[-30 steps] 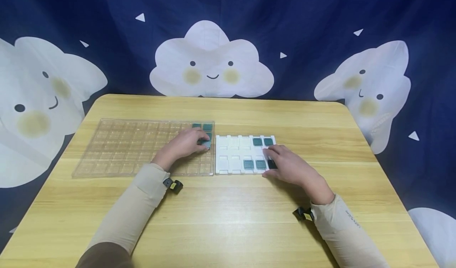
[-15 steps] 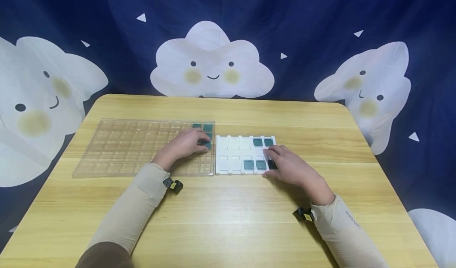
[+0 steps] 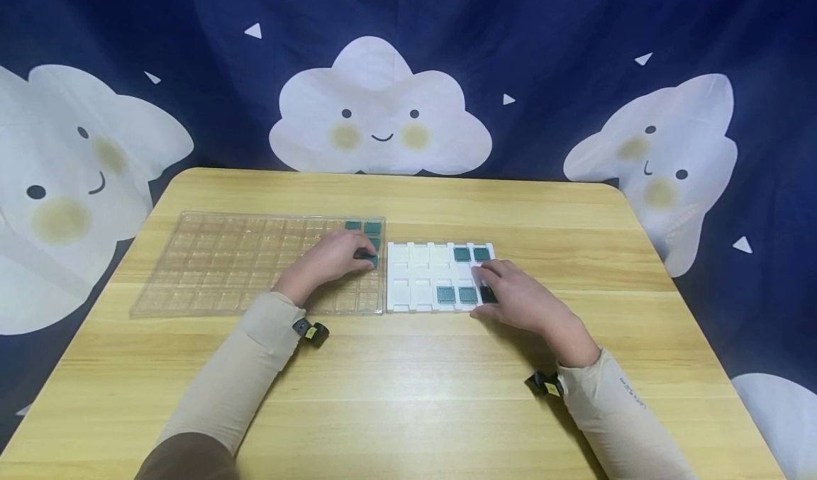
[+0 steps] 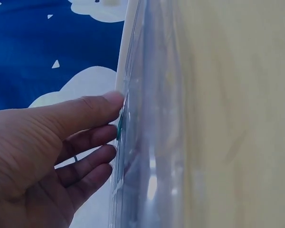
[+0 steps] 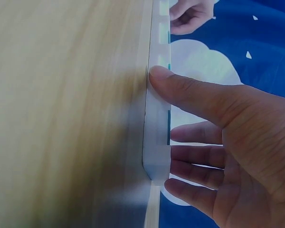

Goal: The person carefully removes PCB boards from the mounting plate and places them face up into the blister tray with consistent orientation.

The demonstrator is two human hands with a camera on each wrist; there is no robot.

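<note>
A clear plastic tray [image 3: 255, 261] with many square pockets lies on the left of the table. My left hand [image 3: 333, 256] reaches over its right end, its thumb and fingertips pinching a square green chip [image 3: 372, 261] at a pocket in the last column. Only a thin green edge of a chip [image 4: 118, 132] shows at the fingertips in the left wrist view. My right hand [image 3: 518, 299] holds the right end of a white tray [image 3: 401, 297], thumb on the near side. Under these fingers, a dark chip [image 3: 488, 294] is partly hidden.
In the white tray sit two chips at the back, one of them a green chip [image 3: 461, 254], and two gridded chips in front, including a gridded chip [image 3: 445, 295]. Several chips fill the clear tray's far right corner. A cloud-print curtain [image 3: 408, 12] hangs behind the wooden table [image 3: 383, 409].
The chip at my left fingertips has turned from a pale, gridded look to darker green, its tilt changing slightly. Both hands and both trays stay nearly where they were.
</note>
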